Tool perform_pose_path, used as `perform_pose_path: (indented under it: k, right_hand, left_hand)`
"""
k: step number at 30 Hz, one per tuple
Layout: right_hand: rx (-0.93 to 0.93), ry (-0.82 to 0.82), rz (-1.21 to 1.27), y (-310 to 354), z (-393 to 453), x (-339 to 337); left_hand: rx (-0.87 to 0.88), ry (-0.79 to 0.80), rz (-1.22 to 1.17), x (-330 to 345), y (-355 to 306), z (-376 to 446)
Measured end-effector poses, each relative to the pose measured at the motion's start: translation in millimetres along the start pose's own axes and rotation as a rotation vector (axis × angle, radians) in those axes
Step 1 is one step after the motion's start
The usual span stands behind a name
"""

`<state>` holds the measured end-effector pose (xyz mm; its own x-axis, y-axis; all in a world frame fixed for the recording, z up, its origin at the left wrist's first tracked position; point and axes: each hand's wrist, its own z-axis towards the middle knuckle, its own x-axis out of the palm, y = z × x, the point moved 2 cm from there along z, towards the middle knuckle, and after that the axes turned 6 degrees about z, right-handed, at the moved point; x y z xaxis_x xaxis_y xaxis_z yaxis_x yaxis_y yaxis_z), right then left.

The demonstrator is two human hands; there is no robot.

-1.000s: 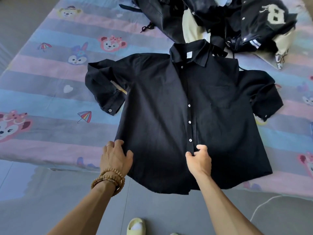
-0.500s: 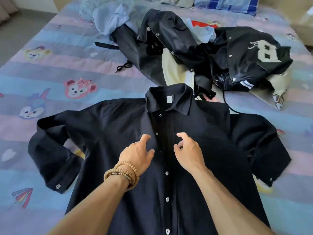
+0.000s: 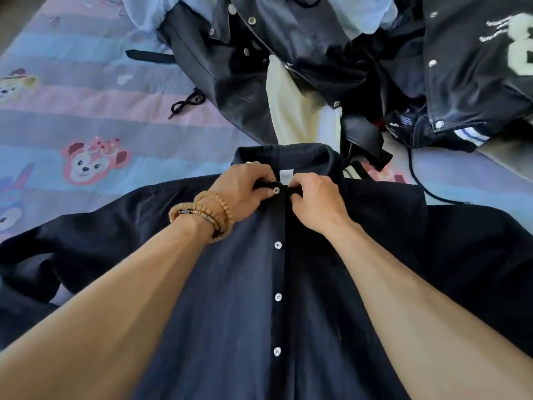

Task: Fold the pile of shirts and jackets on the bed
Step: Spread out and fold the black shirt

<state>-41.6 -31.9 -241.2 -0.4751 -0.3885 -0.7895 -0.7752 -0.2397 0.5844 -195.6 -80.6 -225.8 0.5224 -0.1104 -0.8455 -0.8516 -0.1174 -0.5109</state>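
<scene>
Nearest the camera, two bare forearms are seen reaching forward over a dark shirt [image 3: 230, 298] that is laid front-up on the bed [image 3: 86, 116]. The shirt's lower hem is cut off by the bottom edge, and both sleeves are cut off at the sides, so their ends cannot be made out. A row of white buttons is seen running up the placket between the arms.

At the neck of the shirt, the left hand [image 3: 245, 186] is curled onto the left edge of the placket, with cloth pinched between thumb and fingers just beside the top button [image 3: 276, 191]. A beaded bracelet [image 3: 202, 212] is worn on that wrist. The right hand [image 3: 314, 197] is clamped on the facing edge of cloth; its fingertips are tucked under and hidden. Whether the top button is fastened cannot be told.

Behind the hands, the collar [image 3: 285, 154] is partly covered by them.

Farther off, a pile of clothes [image 3: 331, 67] is heaped on the cartoon-printed striped bedcover, just beyond the collar. Black jackets with snaps, a pale garment and light blue cloth are tangled together; the pile is cut off at the top and right.
</scene>
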Motion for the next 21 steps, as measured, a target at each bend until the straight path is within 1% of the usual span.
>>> perform_pose_path:
  k: [2,3,4,5,6,7,9,10,11,12,13,14,15,16,17,19,21]
  right_hand:
    - [0.043,-0.040,0.078,2.9,7.8,-3.1]
    - [0.071,-0.043,0.110,1.5,11.1,-2.6]
    - [0.097,-0.022,0.127,-1.0,11.6,-0.3]
    - [0.114,0.018,0.121,-4.7,11.3,3.7]
    - [0.113,0.068,0.091,-6.5,9.7,8.1]
    - [0.094,0.116,0.053,-6.9,7.0,11.8]
    - [0.052,0.172,0.030,-3.2,3.1,14.3]
    - [0.031,0.190,0.003,3.5,1.5,13.3]
    - [0.003,0.178,-0.072,10.8,-0.7,12.1]
    - [-0.027,0.118,-0.186,18.9,-3.8,10.4]
    - [-0.065,0.017,-0.300,34.1,-5.4,7.2]
    - [-0.089,-0.082,-0.358,42.1,-9.6,6.3]
    - [-0.111,-0.156,-0.358,56.5,-8.4,5.5]
    - [-0.118,-0.186,-0.317,64.9,-4.0,7.8]
    - [-0.100,-0.181,-0.266,73.0,3.6,10.4]
    - [-0.054,-0.109,-0.250,84.5,24.6,22.0]
    - [0.055,-0.010,-0.252,87.0,47.7,40.2]
  left_hand:
    - [-0.038,-0.064,-0.237,-1.5,0.2,2.6]
    - [-0.068,-0.048,-0.305,4.6,3.1,4.4]
    - [-0.090,-0.004,-0.313,13.7,6.7,4.8]
    - [-0.091,0.055,-0.273,24.3,10.3,4.5]
    - [-0.093,0.114,-0.224,32.7,12.4,2.2]
    - [-0.109,0.149,-0.226,39.5,14.2,-0.9]
    - [-0.099,0.160,-0.310,41.0,11.5,-6.8]
    - [-0.085,0.137,-0.322,36.9,9.4,-12.0]
    - [-0.076,0.080,-0.289,32.9,9.1,-17.4]
    - [-0.089,-0.021,-0.229,27.7,11.8,-23.1]
    - [-0.129,-0.154,-0.156,15.5,20.1,-28.4]
    - [-0.205,-0.247,-0.075,8.0,28.0,-33.5]
    - [-0.292,-0.297,0.012,-4.3,42.8,-37.5]
    - [-0.367,-0.271,0.113,-11.9,58.6,-41.2]
    - [-0.429,-0.204,0.221,-17.7,76.4,-44.6]
    - [-0.527,-0.066,0.363,-27.4,113.2,-51.6]
    - [-0.577,0.039,0.423,-33.0,144.4,-58.0]
